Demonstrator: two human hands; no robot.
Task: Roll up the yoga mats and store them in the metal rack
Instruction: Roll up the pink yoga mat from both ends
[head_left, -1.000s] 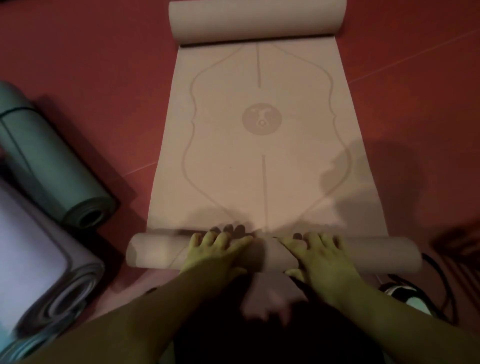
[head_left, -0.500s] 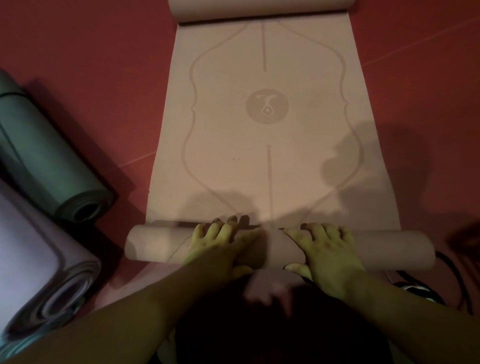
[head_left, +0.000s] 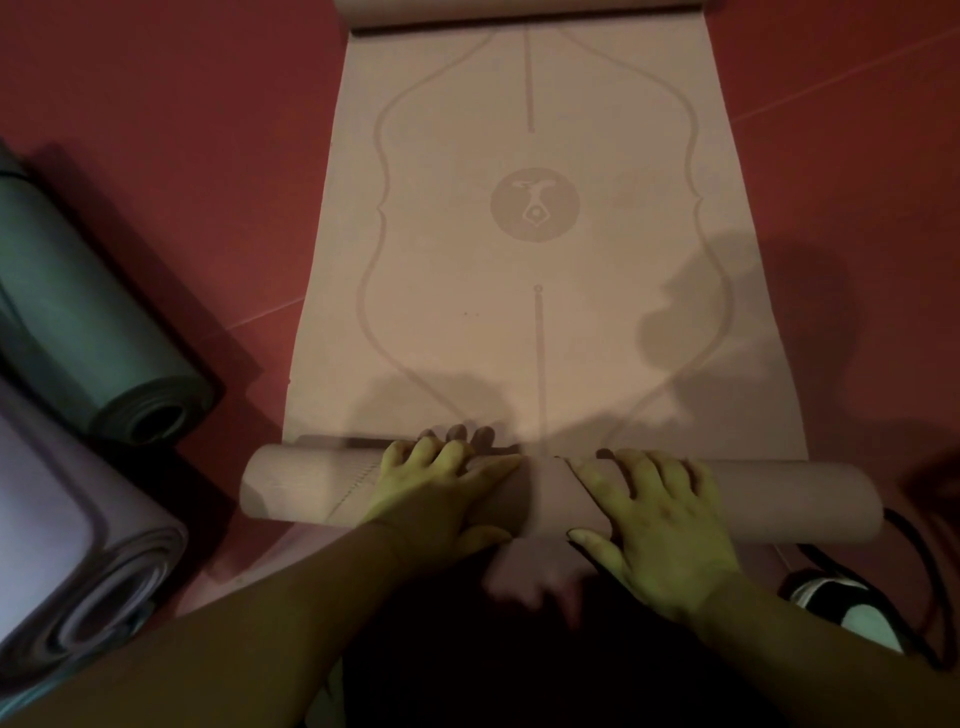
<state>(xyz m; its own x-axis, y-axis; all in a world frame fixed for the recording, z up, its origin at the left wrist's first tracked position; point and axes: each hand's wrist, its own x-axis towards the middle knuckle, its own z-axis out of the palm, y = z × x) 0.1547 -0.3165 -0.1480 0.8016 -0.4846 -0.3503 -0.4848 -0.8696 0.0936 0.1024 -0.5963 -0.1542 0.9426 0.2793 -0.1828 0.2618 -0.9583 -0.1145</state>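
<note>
Hands sit side by side on the rolled part (head_left: 306, 488) of the pink mat (head_left: 540, 312): the left hand (head_left: 441, 488) curls its fingers over the roll's far side, while the right hand (head_left: 660, 519) lies flatter, fingers spread and pressing down. Furthest left, a green mat (head_left: 78, 322) and a lilac mat (head_left: 78, 571) lie rolled side by side on the red floor (head_left: 182, 130), apart from the pink one. Most of the pink mat is flat ahead of the roll, and its far end (head_left: 519, 13) curls up at the top of the view. It looks light, soft and springy – likely to uncoil if let go, and to skew if one hand pushes harder. Palms set wider apart would probably steer it better; for carrying, a grip round the middle seems safest. Near the roll's right end lie a shoe (head_left: 841, 608) and a dark cable (head_left: 919, 545) – no rack is in view
</note>
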